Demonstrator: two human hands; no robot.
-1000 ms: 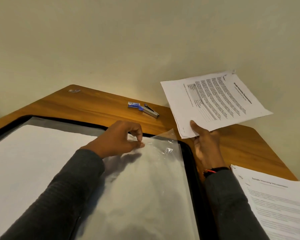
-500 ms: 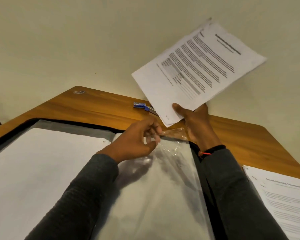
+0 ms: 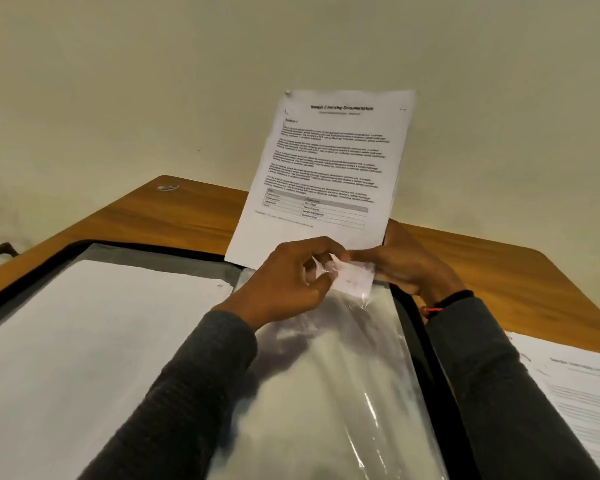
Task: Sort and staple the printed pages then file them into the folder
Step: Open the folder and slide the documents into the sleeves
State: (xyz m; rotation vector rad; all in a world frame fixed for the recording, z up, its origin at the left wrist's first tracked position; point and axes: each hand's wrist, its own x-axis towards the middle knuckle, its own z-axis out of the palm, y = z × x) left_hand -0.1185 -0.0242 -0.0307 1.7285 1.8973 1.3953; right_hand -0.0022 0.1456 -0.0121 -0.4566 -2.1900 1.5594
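Now, both hands meet at the far end of the open folder (image 3: 417,341), and both forearms in dark grey reach in from the near edge.

The left hand (image 3: 291,275) is knuckles-up with the fingers curled, and thumb and fingertips pinch the top lip of the clear pocket (image 3: 343,393) and hold its mouth lifted. The right hand (image 3: 409,265) comes in from the right, with a red-and-black band (image 3: 444,303) on the wrist. It grips the stapled pages (image 3: 326,168) at their bottom right corner. The thumb lies across the front, and the fingers are mostly hidden behind the paper.

The pages stand nearly upright in the air above the pocket, printed face toward the camera. Their long axis runs up from the hands toward the wall, leaning a little to the right. The title line is at the top, the table of the text is near the bottom, and a staple (image 3: 287,93) sits in the top left corner. The bottom right corner shows through the plastic, just inside the pocket's mouth. The rest of the bottom edge hangs outside, over the folder's far rim.

The folder lies flat on the wooden table (image 3: 499,271), with a white sheet (image 3: 101,341) on its left half. Another printed stack (image 3: 575,393) rests on the table beside the right forearm.
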